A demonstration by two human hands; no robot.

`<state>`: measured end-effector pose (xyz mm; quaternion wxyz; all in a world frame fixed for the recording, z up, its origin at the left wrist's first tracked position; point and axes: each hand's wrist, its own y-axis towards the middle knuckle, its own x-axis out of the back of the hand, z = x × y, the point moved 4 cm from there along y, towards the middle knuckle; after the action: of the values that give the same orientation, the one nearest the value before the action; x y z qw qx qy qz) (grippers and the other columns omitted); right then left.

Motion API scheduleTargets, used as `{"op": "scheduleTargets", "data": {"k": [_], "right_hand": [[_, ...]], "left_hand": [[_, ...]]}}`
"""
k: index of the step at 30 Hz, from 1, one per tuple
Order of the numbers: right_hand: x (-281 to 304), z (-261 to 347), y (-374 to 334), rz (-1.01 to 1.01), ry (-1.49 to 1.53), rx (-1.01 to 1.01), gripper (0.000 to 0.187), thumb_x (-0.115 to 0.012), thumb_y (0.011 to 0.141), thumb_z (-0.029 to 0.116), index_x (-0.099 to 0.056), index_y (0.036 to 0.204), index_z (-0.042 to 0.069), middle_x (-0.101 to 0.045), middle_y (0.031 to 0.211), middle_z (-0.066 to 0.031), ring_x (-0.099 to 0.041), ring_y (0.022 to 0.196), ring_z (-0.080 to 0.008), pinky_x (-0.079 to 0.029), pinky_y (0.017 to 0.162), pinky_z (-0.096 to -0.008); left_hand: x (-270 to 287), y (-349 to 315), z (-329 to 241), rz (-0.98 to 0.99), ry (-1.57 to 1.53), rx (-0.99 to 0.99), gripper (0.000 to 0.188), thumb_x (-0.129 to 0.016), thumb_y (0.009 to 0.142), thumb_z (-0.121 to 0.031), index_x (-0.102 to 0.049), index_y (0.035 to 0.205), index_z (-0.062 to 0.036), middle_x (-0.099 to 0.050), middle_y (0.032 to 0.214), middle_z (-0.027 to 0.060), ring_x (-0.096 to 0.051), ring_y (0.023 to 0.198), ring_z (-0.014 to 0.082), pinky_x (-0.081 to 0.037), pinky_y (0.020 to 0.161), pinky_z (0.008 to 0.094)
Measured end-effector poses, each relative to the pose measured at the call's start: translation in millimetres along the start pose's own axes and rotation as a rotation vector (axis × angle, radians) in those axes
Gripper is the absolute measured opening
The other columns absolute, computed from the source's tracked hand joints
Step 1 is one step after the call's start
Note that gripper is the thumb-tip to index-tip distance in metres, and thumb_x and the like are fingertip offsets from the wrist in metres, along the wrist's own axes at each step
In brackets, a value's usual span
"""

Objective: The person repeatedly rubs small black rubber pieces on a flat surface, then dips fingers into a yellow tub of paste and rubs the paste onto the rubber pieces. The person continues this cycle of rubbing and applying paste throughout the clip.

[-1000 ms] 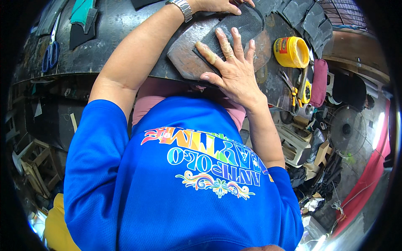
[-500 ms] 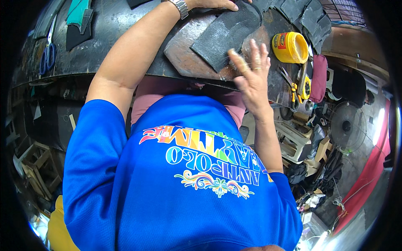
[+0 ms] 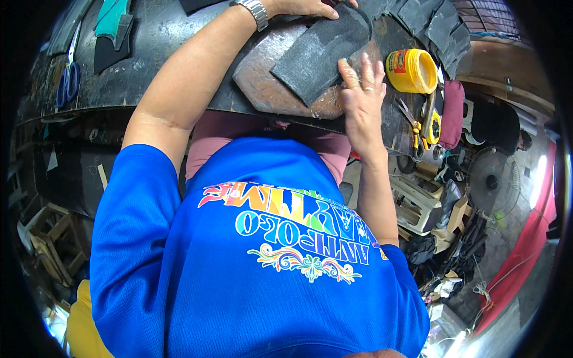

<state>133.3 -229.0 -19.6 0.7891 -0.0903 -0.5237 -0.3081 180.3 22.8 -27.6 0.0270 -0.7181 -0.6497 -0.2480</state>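
A black piece of sheet material [image 3: 319, 56], with pale smears on its surface, lies on a worn brown board [image 3: 262, 77] at the table's near edge. My left hand [image 3: 307, 7], partly cut off by the top of the picture, grips the piece's far end, thumb and a fingertip at its edge. My right hand [image 3: 364, 104] is just right of the piece, fingers outstretched and holding nothing. Whitish residue coats its fingers. Right of that hand, an open yellow jar [image 3: 412, 70] stands tilted in view, its inner wall smeared.
Yellow-handled scissors [image 3: 416, 128], a yellow tape measure [image 3: 434, 126] and a maroon cushion-like block [image 3: 452, 113] sit at the right. Stacked black pieces [image 3: 427, 24] lie beyond the jar. Blue-handled scissors [image 3: 68, 80] and a teal piece [image 3: 110, 24] are at the left. A fan [image 3: 492, 182] stands right.
My right hand has shifted slightly right, and its blurred fingers have become sharper and more upright. My left hand stays at the far end of the black piece.
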Motion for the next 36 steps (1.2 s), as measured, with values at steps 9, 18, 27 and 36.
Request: {"op": "scheduleTargets", "data": {"k": [9,18,27,36], "right_hand": [[-22.2,43.1,27.9,0.013,-0.531,0.119,0.097,-0.047,0.09,0.073,-0.041,0.149,-0.004,-0.028,0.161,-0.0251,-0.011,0.154,-0.0391,-0.002,0.116,-0.0705],[-37.9,58.3,45.8,0.109,-0.373,0.169,0.094,-0.045,0.091,0.073,-0.034,0.155,0.005,-0.021,0.163,-0.0273,-0.006,0.155,-0.0412,0.0,0.116,-0.0705],[-25.5,62.2,14.0,0.231,-0.292,0.324,0.071,-0.046,0.093,0.069,-0.044,0.152,0.03,-0.027,0.163,-0.0191,-0.009,0.154,-0.0421,-0.005,0.112,-0.0756],[36.8,19.7,-20.8,-0.269,0.323,0.177,0.042,-0.071,0.089,0.04,-0.073,0.121,0.012,-0.046,0.15,-0.0215,-0.04,0.141,-0.0407,-0.025,0.118,-0.0534]], "left_hand": [[-1.6,1.4,3.3,-0.011,-0.011,0.018,0.044,-0.067,0.085,-0.002,-0.063,0.128,-0.003,-0.07,0.114,0.013,-0.063,0.107,0.0205,-0.05,0.096,0.0351],[-0.7,0.9,4.2,-0.011,-0.027,0.013,0.044,-0.067,0.085,-0.004,-0.062,0.129,-0.0037,-0.07,0.114,0.0135,-0.064,0.107,0.021,-0.05,0.096,0.0356],[-5.0,1.1,-11.3,-0.056,-0.086,-0.005,0.04,-0.064,0.087,0.0,-0.063,0.128,-0.0041,-0.071,0.109,0.0091,-0.065,0.099,0.0186,-0.052,0.089,0.0331],[-14.9,-3.8,-54.8,-0.007,0.061,-0.163,0.06,-0.063,0.089,0.005,-0.051,0.144,-0.0141,-0.063,0.137,0.011,-0.06,0.127,0.0267,-0.05,0.103,0.0362]]}}
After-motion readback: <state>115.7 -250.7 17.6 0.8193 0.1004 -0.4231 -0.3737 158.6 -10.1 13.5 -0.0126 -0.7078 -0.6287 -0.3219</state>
